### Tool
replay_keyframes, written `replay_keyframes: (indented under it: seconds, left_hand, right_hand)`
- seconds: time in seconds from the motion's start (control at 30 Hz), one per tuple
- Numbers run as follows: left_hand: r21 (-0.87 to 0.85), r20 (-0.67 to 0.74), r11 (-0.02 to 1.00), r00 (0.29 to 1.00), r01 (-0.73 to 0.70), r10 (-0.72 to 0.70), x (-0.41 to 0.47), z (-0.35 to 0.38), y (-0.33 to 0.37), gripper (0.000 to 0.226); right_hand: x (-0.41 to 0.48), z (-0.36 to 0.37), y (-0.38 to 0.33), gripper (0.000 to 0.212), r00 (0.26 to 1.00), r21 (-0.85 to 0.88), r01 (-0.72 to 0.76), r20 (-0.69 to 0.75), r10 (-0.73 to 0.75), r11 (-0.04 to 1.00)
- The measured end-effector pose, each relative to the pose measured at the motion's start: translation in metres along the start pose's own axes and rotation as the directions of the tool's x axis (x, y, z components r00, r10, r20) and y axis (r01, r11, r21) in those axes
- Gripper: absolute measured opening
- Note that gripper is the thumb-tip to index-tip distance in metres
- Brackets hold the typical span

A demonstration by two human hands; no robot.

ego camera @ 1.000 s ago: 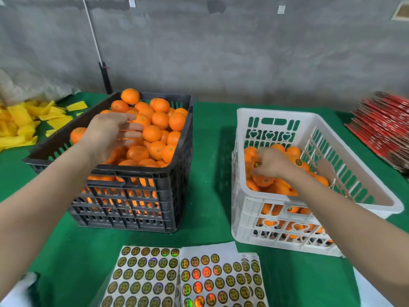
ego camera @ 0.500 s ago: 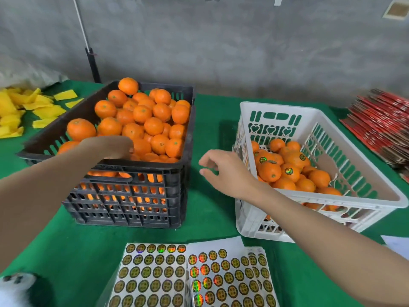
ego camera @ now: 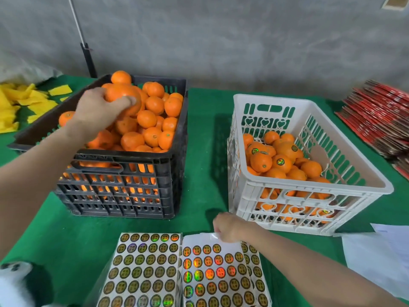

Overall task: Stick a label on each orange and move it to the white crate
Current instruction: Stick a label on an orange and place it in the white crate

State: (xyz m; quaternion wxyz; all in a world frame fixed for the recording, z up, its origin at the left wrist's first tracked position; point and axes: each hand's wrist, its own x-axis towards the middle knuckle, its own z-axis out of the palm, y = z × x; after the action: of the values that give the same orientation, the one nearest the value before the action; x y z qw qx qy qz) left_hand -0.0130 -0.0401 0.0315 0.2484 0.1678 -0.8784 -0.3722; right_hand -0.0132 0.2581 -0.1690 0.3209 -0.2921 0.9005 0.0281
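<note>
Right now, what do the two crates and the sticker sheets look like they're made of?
Black crate: probably moulded plastic with a matte finish, going by its slotted lattice walls and handle cutout.
White crate: also looks like moulded plastic, slightly shinier, with heart-shaped cutouts.
Sticker sheets: apparently glossy paper backing. The round labels seem to be holographic foil, since several glint rainbow colours.

Left hand hovers above the black crate, fingers curled round an orange. Right hand sits nearer, off the crate's right corner, knuckles up, fingertips hidden.
</note>
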Motion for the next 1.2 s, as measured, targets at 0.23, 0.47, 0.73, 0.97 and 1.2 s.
replay_keyframes:
  seconds: [0.23,0.47,0.73,0.97,1.2]
  left_hand:
    - [-0.489,0.61,0.871,0.734,0.053,0.298,-0.11,0.043,0.046,0.04]
    - [-0.22,0.943,0.93,0.308,0.295,0.125,-0.147,0.088,0.026,0.085]
    - [-0.291,0.919,0.729,0.394,0.62,0.032,-0.139,0.088,0.021,0.108]
    - [-0.301,0.927,0.571,0.374,0.764,-0.012,-0.135,0.089,0.015,0.097]
    - [-0.248,0.935,0.545,0.345,0.801,-0.082,-0.131,0.095,0.01,0.074]
  right_hand:
    - [-0.042,-0.036,-0.001,0.02,0.942,0.203,0.313,-0.19,-0.276,0.928]
    - [-0.076,-0.069,-0.001,0.009,0.853,0.312,0.444,-0.434,-0.289,0.84]
    - [-0.083,-0.056,0.003,0.02,0.709,0.253,0.492,-0.672,-0.214,0.833]
    - [-0.09,-0.046,-0.004,0.014,0.462,0.068,0.533,-0.858,-0.223,0.843]
    - [-0.09,-0.039,-0.006,0.01,0.221,-0.172,0.532,-0.917,-0.332,0.829]
